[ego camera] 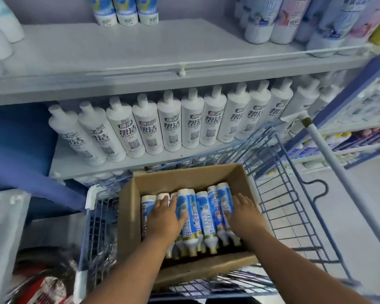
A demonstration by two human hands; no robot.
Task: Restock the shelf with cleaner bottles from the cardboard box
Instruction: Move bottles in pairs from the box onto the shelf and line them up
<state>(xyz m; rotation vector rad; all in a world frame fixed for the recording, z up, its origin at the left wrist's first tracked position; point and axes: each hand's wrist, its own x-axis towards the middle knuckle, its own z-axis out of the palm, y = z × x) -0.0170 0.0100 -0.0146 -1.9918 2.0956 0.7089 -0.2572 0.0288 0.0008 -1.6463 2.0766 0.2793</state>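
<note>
An open cardboard box (127, 216) sits in a blue wire cart, holding several blue-and-white cleaner bottles (203, 216) lying side by side. My left hand (165, 218) lies on the bottles at the left of the row, its fingers wrapping one of them. My right hand (242, 212) rests on the bottle at the right end, fingers reaching down over it. The upper shelf (123, 51) has three matching blue-and-white bottles (126, 9) standing at its back.
The blue wire cart (279, 189) stands against the shelving. A row of white bottles (169, 121) fills the lower shelf. More bottles (294, 20) crowd the upper shelf's right side and left edge. A white pole (329, 161) slants across the cart's right.
</note>
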